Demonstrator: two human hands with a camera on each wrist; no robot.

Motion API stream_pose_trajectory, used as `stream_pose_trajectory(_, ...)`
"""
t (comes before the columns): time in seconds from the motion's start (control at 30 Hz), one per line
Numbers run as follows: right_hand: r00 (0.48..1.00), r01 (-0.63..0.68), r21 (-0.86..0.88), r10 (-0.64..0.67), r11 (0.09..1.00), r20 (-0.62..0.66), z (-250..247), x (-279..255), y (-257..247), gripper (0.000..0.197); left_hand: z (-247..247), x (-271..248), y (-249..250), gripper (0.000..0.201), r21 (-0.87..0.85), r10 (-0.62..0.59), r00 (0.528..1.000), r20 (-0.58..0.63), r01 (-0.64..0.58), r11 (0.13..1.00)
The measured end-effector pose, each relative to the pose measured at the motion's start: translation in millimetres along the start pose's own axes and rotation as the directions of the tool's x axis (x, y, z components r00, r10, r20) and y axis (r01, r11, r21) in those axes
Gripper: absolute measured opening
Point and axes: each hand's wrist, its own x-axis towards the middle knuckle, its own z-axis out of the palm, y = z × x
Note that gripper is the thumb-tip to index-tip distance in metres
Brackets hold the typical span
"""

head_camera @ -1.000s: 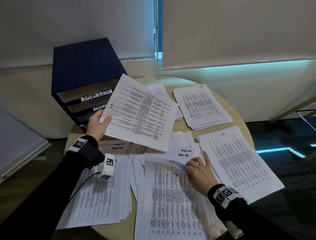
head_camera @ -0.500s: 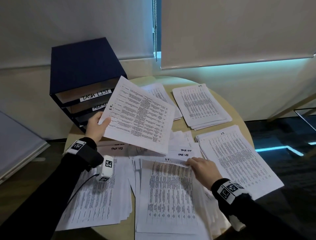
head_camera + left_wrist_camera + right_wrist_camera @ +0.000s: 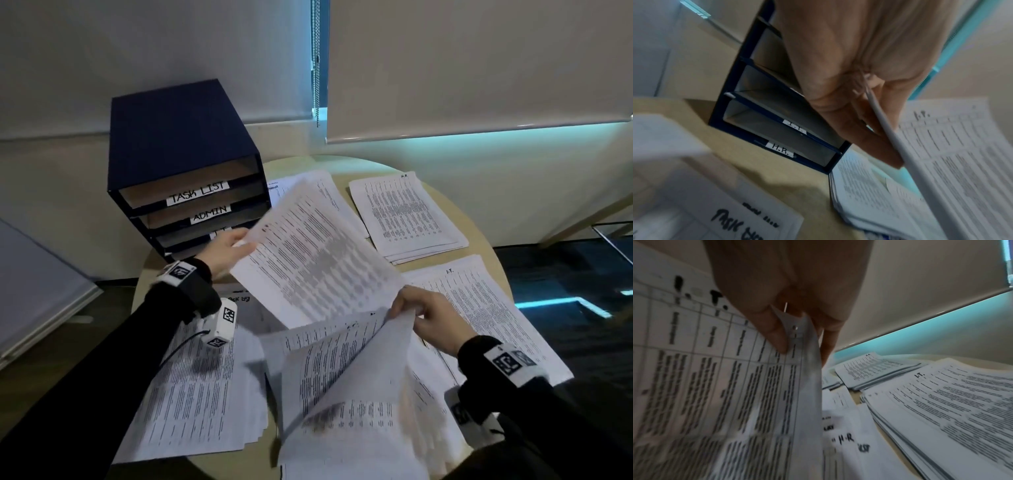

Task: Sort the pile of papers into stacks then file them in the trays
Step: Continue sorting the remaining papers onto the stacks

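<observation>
White papers (image 3: 191, 383) lie in stacks all over the round table (image 3: 486, 246). The left hand (image 3: 226, 251) pinches one sheet (image 3: 318, 260) and holds it up near the blue trays (image 3: 178, 164) at the far left. The right hand (image 3: 433, 318) pinches the corner of an I.T. bundle (image 3: 342, 370), lifted above the near pile.

- The room was dim; cool teal daylight leaked in under the roller blind (image 3: 479, 68).
- The lifted sheets (image 3: 318, 267) were smeared by motion blur.
- Both wrist views were soft, with straight edges bent near the borders.
</observation>
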Motion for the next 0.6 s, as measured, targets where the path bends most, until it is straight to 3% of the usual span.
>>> stream_pose_trajectory(0.1, 0.996, -0.062, 0.052, 0.058, 0.997, 0.064, -4, 10, -8, 0.035, 20, 10, 0, 0.039, 0.317, -0.061, 0.979, 0.196, -0.005, 0.948)
stream_pose_trajectory(0.17, 0.995, -0.076, 0.054, 0.072, 0.996, 0.076, -2, 15, -10, 0.031, 38, 16, -2, 0.051, 0.411, -0.123, 0.958, 0.26, 0.006, 0.912)
stream_pose_trajectory(0.3, 0.996, -0.089, 0.143, 0.085, 0.986, 0.037, 10, 16, -11, 0.028, 63, 20, -13, 0.05, 0.485, -0.164, 0.95, 0.265, 0.016, 0.874)
stream_pose_trajectory(0.37, 0.996, -0.094, 0.149, 0.092, 0.984, 0.018, 19, 12, -2, 0.036, 71, 16, -19, 0.048, 0.531, -0.161, 0.96, 0.229, 0.015, 0.847)
stream_pose_trajectory(0.47, 0.994, -0.109, 0.105, 0.112, 0.989, -0.02, 32, 3, 20, 0.048, 85, -6, -22, 0.071, 0.682, -0.036, 0.983, 0.178, -0.097, 0.725)
stream_pose_trajectory(0.5, 0.992, -0.117, 0.097, 0.12, 0.988, -0.032, 34, 0, 24, 0.048, 89, -16, -20, 0.067, 0.698, 0.037, 0.982, 0.183, -0.157, 0.699)
stream_pose_trajectory(0.57, 0.988, -0.137, 0.106, 0.143, 0.985, -0.053, 38, -5, 32, 0.045, 95, -34, -14, 0.048, 0.558, 0.047, 0.963, 0.266, -0.194, 0.807)
stream_pose_trajectory(0.6, 0.986, -0.151, 0.114, 0.158, 0.982, -0.061, 38, -7, 34, 0.043, 97, -43, -11, 0.051, 0.451, 0.025, 0.945, 0.325, -0.178, 0.875)
